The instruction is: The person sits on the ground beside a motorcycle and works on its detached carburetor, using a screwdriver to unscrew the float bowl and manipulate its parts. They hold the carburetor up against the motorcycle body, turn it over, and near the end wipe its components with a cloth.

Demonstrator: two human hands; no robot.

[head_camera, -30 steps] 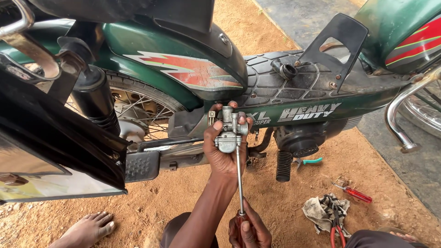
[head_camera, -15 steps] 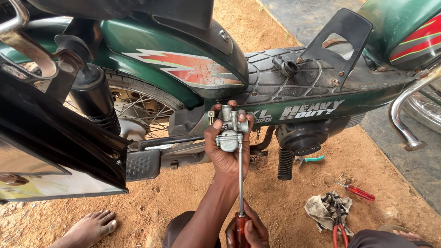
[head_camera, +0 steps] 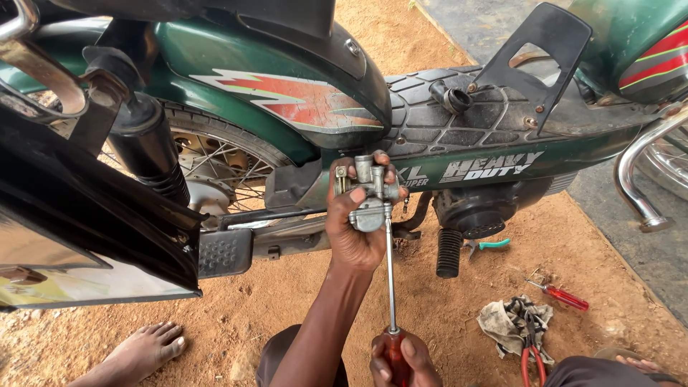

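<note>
My left hand [head_camera: 355, 229] holds a small silver carburetor [head_camera: 369, 193] up in front of the green motorcycle [head_camera: 287, 107]. My right hand [head_camera: 401, 358], at the bottom edge of the view, grips the red handle of a long screwdriver [head_camera: 390, 279]. Its thin shaft rises straight up and its tip meets the underside of the carburetor. The motorcycle's rear wheel [head_camera: 215, 168] and footrest [head_camera: 449, 252] lie just behind my hands.
On the sandy ground to the right lie a red-handled screwdriver [head_camera: 562, 294], a dirty rag with red pliers [head_camera: 519, 330] and a green-handled tool [head_camera: 491, 244]. A bare foot [head_camera: 140, 347] rests at lower left. A chrome bar [head_camera: 638, 179] and paved ground are at right.
Both hands keep their grip on the carburetor and screwdriver. They have shifted slightly in the view; nothing else has moved.
</note>
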